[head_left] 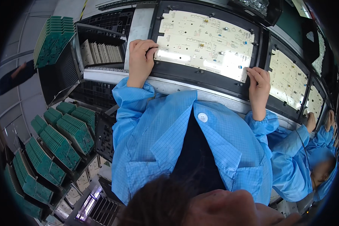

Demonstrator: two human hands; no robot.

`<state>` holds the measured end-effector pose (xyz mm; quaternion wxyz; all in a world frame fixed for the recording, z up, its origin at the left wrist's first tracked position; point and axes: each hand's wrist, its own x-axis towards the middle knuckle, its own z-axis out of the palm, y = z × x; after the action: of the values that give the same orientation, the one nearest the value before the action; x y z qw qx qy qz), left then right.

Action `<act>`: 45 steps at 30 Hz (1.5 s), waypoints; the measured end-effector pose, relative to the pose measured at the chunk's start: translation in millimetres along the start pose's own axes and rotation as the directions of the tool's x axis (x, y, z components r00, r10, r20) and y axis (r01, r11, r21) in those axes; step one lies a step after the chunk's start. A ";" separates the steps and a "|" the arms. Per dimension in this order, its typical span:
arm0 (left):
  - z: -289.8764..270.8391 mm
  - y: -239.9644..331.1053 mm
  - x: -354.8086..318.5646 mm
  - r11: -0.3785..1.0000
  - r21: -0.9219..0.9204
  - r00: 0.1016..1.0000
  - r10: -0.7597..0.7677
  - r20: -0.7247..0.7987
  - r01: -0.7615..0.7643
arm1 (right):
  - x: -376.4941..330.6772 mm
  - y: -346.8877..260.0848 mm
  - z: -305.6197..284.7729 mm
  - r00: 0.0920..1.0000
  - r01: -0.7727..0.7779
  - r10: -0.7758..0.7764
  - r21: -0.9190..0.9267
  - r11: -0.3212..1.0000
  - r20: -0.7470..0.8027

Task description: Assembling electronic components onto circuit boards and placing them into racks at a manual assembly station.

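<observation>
A cream printed circuit board [199, 35] with a few small components lies in a black fixture frame [184, 71] in front of me. My left hand [141, 62] is closed at the board's left edge, thumb and fingers pinching it. At its lower right corner, my right hand [259, 84] grips the edge between thumb and curled fingers. Small dark clamps or pegs stand around the frame. Bright glare covers part of the board's lower right area.
More framed cream boards [288, 77] continue along the metal rail [218, 97] to the right, where a co-worker's hands [310, 122] reach in. At left stand a rack of upright cream boards [101, 53], a green board stack [53, 43] and several more green stacks [60, 141].
</observation>
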<state>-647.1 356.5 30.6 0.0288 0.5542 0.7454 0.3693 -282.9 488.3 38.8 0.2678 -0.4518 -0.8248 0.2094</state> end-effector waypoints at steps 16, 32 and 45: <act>-34.6 -14.7 -8.4 0.983 -0.084 0.935 0.180 0.304 -0.162 | -18.7 -37.1 21.7 0.999 0.027 -0.017 -0.282 0.959 0.036; -27.1 4.5 40.5 0.922 -0.183 0.803 0.386 0.454 -0.340 | 15.4 -109.7 83.2 0.934 0.266 -0.230 -0.101 0.959 0.272; 17.4 -52.1 -28.8 0.765 -0.358 0.844 -0.467 0.265 0.535 | 235.4 -10.8 52.1 0.986 0.166 -0.155 -0.386 0.907 0.059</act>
<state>-670.1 335.2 -22.9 0.3042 0.3426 0.7645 0.4533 -428.1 679.3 64.5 0.1777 -0.4237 -0.8879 0.0244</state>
